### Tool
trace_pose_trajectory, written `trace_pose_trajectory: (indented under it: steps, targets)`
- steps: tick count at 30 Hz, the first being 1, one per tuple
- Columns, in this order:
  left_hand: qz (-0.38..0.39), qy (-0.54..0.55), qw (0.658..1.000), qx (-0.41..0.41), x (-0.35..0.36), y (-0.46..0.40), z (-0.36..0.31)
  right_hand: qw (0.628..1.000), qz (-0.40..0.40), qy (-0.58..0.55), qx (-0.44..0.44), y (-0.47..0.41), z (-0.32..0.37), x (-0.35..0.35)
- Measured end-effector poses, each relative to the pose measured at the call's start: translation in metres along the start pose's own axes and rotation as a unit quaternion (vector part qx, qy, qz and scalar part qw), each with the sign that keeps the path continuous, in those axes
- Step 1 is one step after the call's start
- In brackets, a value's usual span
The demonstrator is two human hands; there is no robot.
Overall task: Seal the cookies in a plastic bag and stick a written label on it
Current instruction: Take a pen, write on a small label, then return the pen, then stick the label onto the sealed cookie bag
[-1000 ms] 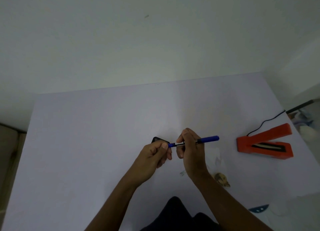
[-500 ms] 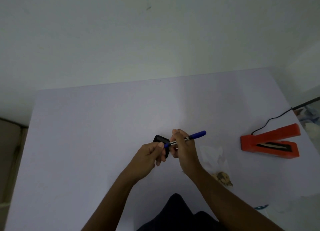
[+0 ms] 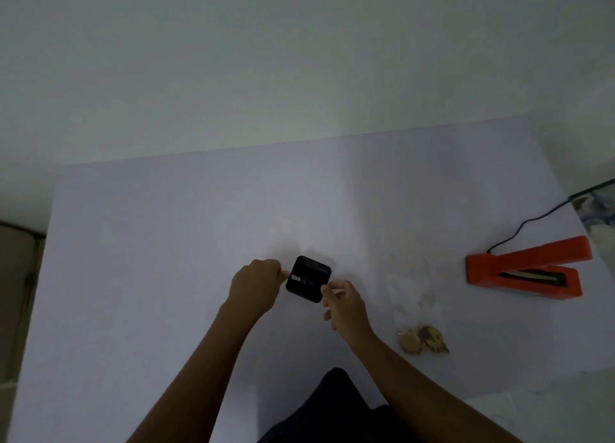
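Note:
A clear plastic bag (image 3: 412, 293) lies on the table right of my hands, with the cookies (image 3: 423, 339) at its near end. A small black square object (image 3: 309, 291) rests on the table between my hands. A blue pen (image 3: 304, 280) with a silver section lies across its top. My left hand (image 3: 254, 284) has its fingers curled, fingertips just left of the pen's silver end. My right hand (image 3: 344, 304) pinches at the pen's blue end by the black object's right corner. No label is visible.
An orange heat sealer (image 3: 525, 269) stands open at the right, its black cord (image 3: 519, 231) running off the pale table (image 3: 166, 276) toward clutter at the right edge. A wall rises behind the table. My dark-clothed lap shows at the bottom.
The pen, held raised between both hands before, has come down across the black object. My hands have drawn apart to either side of it.

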State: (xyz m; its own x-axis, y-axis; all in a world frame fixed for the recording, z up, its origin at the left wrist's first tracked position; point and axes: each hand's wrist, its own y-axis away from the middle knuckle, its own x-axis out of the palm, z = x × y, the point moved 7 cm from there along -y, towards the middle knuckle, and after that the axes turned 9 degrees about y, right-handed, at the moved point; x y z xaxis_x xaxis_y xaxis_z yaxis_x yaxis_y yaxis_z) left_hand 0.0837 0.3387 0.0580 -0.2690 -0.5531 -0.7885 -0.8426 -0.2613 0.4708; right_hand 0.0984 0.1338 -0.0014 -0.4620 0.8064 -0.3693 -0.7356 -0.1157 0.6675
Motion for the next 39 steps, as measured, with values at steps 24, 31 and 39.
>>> trace_pose_trajectory:
  steps: [24, 31, 39]
  targets:
    - [-0.067, 0.390, 0.916, -0.070, 0.008, -0.102, -0.010, 0.990, -0.069, 0.020, -0.123, -0.124, 0.112, 0.015]
    - [-0.100, 0.376, 0.915, -0.103, 0.009, -0.081, -0.013, 0.988, -0.057, 0.046, -0.135, -0.111, 0.104, 0.002]
    - [-0.107, 0.298, 0.948, -0.004, 0.069, -0.013, -0.060, 0.988, -0.094, 0.085, -0.093, -0.062, 0.005, -0.044]
